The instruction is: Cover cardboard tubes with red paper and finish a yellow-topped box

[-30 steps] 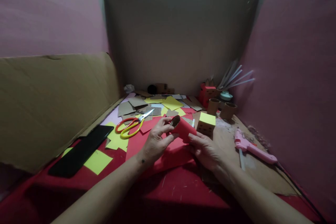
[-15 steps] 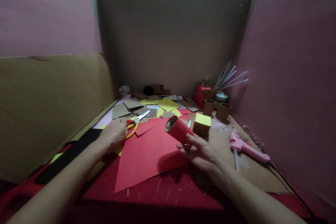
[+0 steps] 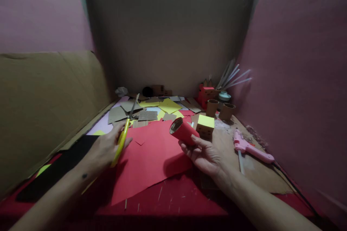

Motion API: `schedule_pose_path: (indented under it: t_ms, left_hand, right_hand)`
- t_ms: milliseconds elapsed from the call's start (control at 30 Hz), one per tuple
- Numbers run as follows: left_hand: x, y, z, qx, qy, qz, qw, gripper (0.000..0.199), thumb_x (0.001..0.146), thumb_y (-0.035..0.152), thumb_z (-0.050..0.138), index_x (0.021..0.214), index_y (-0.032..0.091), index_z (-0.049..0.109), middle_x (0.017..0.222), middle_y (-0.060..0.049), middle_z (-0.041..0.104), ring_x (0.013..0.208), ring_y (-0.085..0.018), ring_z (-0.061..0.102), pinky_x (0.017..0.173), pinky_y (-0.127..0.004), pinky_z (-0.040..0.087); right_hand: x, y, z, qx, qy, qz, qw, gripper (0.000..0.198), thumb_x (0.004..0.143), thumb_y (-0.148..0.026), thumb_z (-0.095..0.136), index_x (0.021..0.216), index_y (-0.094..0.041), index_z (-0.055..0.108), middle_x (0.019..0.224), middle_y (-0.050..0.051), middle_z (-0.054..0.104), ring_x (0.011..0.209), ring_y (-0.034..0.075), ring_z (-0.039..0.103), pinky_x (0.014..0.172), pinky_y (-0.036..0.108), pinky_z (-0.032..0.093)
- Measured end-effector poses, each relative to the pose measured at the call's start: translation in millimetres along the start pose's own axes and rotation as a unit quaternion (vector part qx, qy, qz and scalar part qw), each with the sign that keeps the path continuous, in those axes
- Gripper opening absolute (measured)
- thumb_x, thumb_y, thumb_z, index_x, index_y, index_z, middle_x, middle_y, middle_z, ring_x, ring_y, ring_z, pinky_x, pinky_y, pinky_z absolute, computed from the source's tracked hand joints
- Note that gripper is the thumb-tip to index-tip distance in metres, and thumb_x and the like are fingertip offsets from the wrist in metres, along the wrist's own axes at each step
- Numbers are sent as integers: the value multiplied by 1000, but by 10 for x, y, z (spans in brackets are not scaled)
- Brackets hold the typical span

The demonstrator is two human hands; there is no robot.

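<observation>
My left hand (image 3: 110, 146) is closed around a pair of scissors (image 3: 124, 140) with yellow handles, their blades pointing up and away from me. My right hand (image 3: 204, 155) grips a cardboard tube (image 3: 187, 131) wrapped in red paper, tilted so its open end faces up and left. Beneath both hands lies a large sheet of red paper (image 3: 148, 166), with a small red paper piece near its upper left. Just behind the tube stands a small cardboard box (image 3: 205, 122) with a yellow top.
On the right, a pink glue gun (image 3: 252, 148) rests on a cardboard sheet (image 3: 260, 177), its cord trailing off. Two bare cardboard tubes (image 3: 212, 108) stand behind it, near a red box (image 3: 204, 95) and several glue sticks. Paper and cardboard scraps (image 3: 169, 105) cover the back.
My left hand has lifted the scissors off the table and turned them more upright. My right hand still holds the red tube, nearly unmoved. The whole view has shifted slightly.
</observation>
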State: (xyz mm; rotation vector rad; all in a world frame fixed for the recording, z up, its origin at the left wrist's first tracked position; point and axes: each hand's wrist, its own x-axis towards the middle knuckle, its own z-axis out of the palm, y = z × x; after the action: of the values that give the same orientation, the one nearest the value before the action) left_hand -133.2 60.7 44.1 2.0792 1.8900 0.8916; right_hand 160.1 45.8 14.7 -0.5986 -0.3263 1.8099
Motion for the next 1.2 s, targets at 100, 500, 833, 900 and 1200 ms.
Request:
schedule_pose_path:
  t_ms: [100, 500, 833, 900, 1200]
  left_hand:
    - [-236, 150, 137, -7, -47, 108, 993, 43, 85, 40, 44, 124, 25, 54, 94, -10, 70, 76, -26, 66, 63, -34, 49]
    - [-505, 581, 383, 163, -20, 336, 928, 51, 85, 15, 35, 135, 4, 35, 107, -27, 67, 85, -33, 70, 64, -41, 60]
    - [-539, 673, 488, 202, -21, 319, 926, 51, 84, 11, 32, 135, 4, 30, 102, -23, 67, 76, -31, 71, 59, -42, 60]
    - [-549, 694, 475, 200, -7, 322, 925, 48, 85, 11, 32, 133, 4, 33, 102, -23, 67, 76, -31, 72, 58, -42, 60]
    - [-547, 725, 455, 213, 15, 345, 914, 44, 86, 12, 24, 125, 1, 40, 90, -21, 69, 59, -24, 69, 47, -33, 57]
  right_hand:
    - [1, -10, 5, 11, 8, -4, 1000, 29, 61, -5, 78, 86, -13, 66, 91, 10, 70, 80, 19, 67, 78, 31, 57]
    - [-60, -43, 86, 47, 17, -1, 999, 28, 59, -6, 77, 85, -13, 68, 88, 10, 74, 76, 20, 69, 74, 29, 58]
    - [-62, -27, 87, 48, 33, -4, 998, 24, 69, -2, 67, 92, -7, 65, 83, 14, 74, 73, 22, 71, 74, 33, 59]
    - [-70, -28, 95, 48, 35, -5, 998, 23, 70, -1, 65, 93, -5, 64, 82, 15, 73, 71, 23, 71, 72, 33, 59]
    - [-52, -17, 58, 49, 22, -6, 999, 29, 71, -1, 65, 100, -5, 63, 84, 14, 73, 74, 22, 71, 77, 35, 59]
